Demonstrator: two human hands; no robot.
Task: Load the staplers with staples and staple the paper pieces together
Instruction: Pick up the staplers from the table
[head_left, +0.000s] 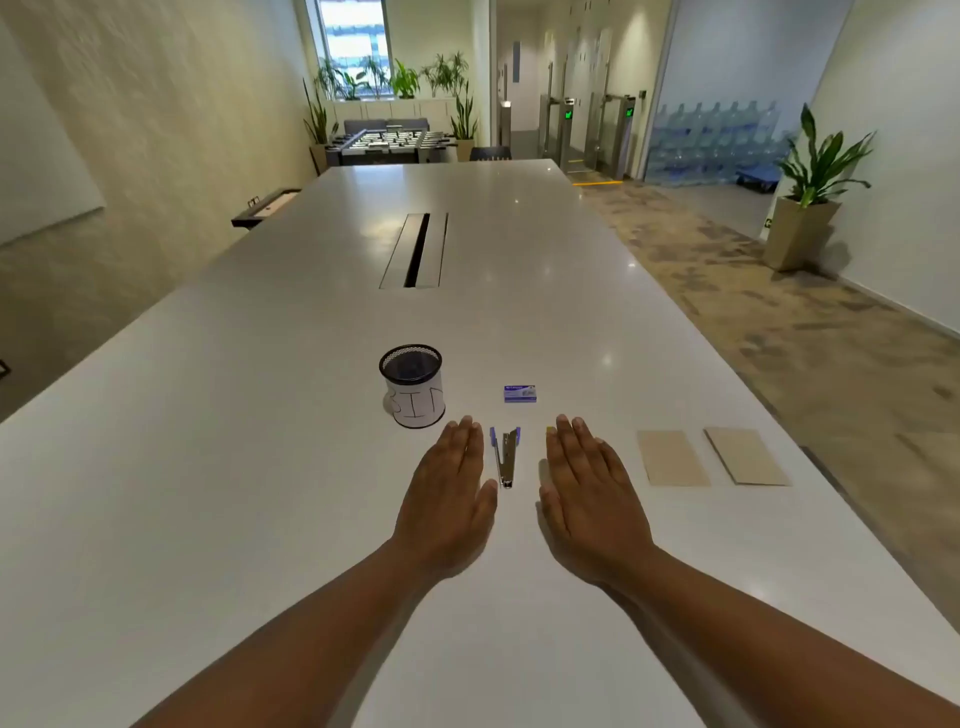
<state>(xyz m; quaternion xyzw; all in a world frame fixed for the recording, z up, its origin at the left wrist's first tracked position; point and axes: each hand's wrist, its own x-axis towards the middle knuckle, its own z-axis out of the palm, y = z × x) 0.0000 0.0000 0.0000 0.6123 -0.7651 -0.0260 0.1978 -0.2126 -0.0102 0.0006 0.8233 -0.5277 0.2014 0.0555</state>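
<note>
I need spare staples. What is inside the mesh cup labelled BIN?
The mesh cup shows only a dark interior through its open rim; no contents can be made out. The white label covers its lower wall, so anything at the bottom is hidden. A staple box lies beside it.

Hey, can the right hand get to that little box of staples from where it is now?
Probably yes. The right hand lies flat and holds nothing, and the box of staples sits just beyond its fingertips on bare table, with nothing between them.
</note>
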